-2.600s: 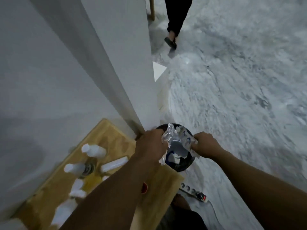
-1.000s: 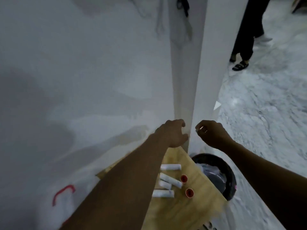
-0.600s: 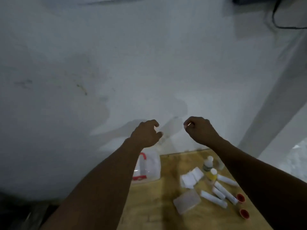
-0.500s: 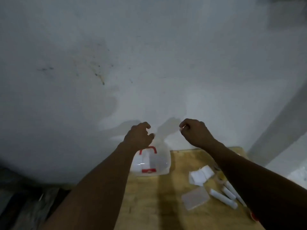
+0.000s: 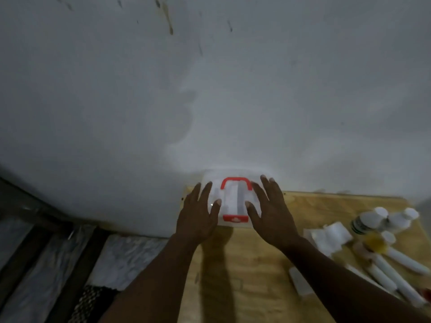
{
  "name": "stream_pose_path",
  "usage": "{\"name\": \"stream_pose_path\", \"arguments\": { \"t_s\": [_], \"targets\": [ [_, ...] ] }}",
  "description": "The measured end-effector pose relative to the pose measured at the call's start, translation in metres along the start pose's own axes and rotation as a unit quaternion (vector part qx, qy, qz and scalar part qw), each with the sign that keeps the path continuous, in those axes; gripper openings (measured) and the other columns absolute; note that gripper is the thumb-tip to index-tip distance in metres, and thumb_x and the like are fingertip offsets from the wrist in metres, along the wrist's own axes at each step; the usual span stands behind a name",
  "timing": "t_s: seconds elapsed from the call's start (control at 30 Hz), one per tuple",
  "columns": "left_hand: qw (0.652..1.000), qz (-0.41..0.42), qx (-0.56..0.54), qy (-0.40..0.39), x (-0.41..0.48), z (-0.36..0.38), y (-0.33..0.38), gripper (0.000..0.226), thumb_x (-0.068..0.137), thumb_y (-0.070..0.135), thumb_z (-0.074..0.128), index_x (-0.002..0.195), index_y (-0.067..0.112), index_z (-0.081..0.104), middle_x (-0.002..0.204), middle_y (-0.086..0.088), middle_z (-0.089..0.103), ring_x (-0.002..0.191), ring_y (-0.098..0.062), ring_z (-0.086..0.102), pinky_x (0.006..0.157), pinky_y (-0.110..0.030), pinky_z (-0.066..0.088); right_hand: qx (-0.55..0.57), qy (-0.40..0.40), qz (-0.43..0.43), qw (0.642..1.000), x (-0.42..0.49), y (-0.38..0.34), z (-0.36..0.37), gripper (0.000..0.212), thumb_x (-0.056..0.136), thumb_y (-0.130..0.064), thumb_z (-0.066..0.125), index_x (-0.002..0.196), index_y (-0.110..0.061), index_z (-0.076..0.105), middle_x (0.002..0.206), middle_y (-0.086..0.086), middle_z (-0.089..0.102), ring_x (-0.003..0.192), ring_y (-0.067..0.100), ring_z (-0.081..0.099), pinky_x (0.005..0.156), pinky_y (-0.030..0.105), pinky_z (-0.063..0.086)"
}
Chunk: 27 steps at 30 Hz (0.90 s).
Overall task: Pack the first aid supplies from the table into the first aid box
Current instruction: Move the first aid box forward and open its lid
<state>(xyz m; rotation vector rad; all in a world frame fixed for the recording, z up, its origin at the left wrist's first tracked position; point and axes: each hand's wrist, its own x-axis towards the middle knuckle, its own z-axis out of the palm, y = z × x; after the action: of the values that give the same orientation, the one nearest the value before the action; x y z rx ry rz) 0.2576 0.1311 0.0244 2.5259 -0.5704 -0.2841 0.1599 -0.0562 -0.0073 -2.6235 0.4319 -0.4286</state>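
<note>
Against the wall (image 5: 210, 89), at the far edge of the counter (image 5: 245, 271) and near its far left corner: one first aid box (image 5: 234, 201), translucent white, lid on. One red handle (image 5: 236, 181) lies on top, and one red latch (image 5: 235, 218) sits on the near face. The latch carries a pale mark, too blurred to read.

Hands: left hand (image 5: 197, 220) and right hand (image 5: 274, 220) are apart, one at each side of the box. Palms down, fingers straight and spread, nothing held. Left fingertips overlap the box's left part, right fingertips its right part; whether they make contact cannot be told.

Right half of the counter, well apart from the box, all blurred:
- gauze pads (image 5: 328, 235), white, one loose pile; number not countable.
- white-capped bottles (image 5: 370, 217), at least three, clustered near the far right corner; one shows a dark label, unreadable.
- one yellow bottle (image 5: 375, 242), just nearer than the cluster.
- white tubes (image 5: 407, 264), at least three, lying side by side toward the right edge.
- one small translucent case (image 5: 300, 284), just beside the right forearm.
- one red cap (image 5: 427, 293), cut off at the right edge.

Open room: bare wood runs from the box to the near edge, between the two forearms. The counter's left edge runs beneath the left forearm. Beyond it is the floor (image 5: 126, 259), pale and marbled, with dark bars (image 5: 80, 264) across it.
</note>
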Motion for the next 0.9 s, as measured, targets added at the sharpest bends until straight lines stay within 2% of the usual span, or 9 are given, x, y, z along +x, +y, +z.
{"name": "stream_pose_path", "arguments": {
  "t_s": [0.07,0.17,0.27,0.4,0.6,0.9],
  "targets": [
    [0.999,0.002,-0.037,0.016,-0.006,0.014,-0.003,0.065,0.098,0.064,0.024,0.158,0.041,0.013,0.169,0.003,0.013,0.153,-0.022,0.019,0.118,-0.045,0.028,0.012,0.029,0.000,1.000,-0.003,0.001,0.007,0.062,0.097,-0.058,0.030,0.151,-0.026,0.032,0.163,0.000,0.023,0.152,0.022,0.012,0.121,0.048,0.018],
    [0.996,0.016,-0.055,0.064,-0.009,0.025,-0.008,0.070,0.094,0.070,0.020,0.157,0.041,0.017,0.166,0.002,0.023,0.149,-0.025,0.030,0.116,-0.049,0.033,0.003,0.046,0.007,0.999,0.000,0.001,0.011,0.063,0.095,-0.063,0.028,0.149,-0.031,0.032,0.162,-0.003,0.024,0.151,0.022,0.016,0.118,0.046,0.019],
    [0.994,0.031,-0.047,0.091,-0.008,0.027,-0.013,0.071,0.091,0.073,0.022,0.155,0.041,0.023,0.163,0.000,0.031,0.147,-0.026,0.034,0.117,-0.054,0.033,-0.004,0.056,0.006,0.998,0.002,0.003,0.012,0.062,0.094,-0.061,0.032,0.147,-0.030,0.037,0.161,-0.003,0.028,0.150,0.023,0.020,0.117,0.046,0.024],
    [0.993,0.053,-0.023,0.106,-0.039,0.028,-0.018,0.067,0.096,0.067,0.030,0.155,0.036,0.028,0.161,-0.006,0.035,0.145,-0.029,0.036,0.116,-0.049,0.031,-0.001,0.047,-0.021,0.999,-0.022,-0.001,0.001,0.058,0.095,-0.052,0.042,0.146,-0.024,0.042,0.159,0.003,0.033,0.148,0.025,0.022,0.118,0.043,0.023],
    [0.996,0.072,0.023,0.056,-0.106,0.011,-0.025,0.073,0.093,0.071,0.038,0.154,0.032,0.034,0.161,-0.003,0.037,0.148,-0.028,0.033,0.119,-0.047,0.025,-0.003,0.010,-0.010,1.000,-0.097,-0.020,-0.030,0.059,0.093,-0.052,0.045,0.145,-0.025,0.044,0.158,0.004,0.036,0.147,0.026,0.025,0.118,0.046,0.027],
    [0.996,0.072,0.041,0.031,-0.166,0.011,-0.017,0.073,0.095,0.068,0.039,0.157,0.029,0.031,0.164,-0.006,0.028,0.150,-0.032,0.028,0.119,-0.045,0.023,-0.005,-0.003,-0.004,1.000,-0.161,-0.036,-0.044,0.058,0.096,-0.047,0.043,0.148,-0.021,0.040,0.160,0.006,0.031,0.148,0.026,0.023,0.119,0.043,0.021]
  ]
}}
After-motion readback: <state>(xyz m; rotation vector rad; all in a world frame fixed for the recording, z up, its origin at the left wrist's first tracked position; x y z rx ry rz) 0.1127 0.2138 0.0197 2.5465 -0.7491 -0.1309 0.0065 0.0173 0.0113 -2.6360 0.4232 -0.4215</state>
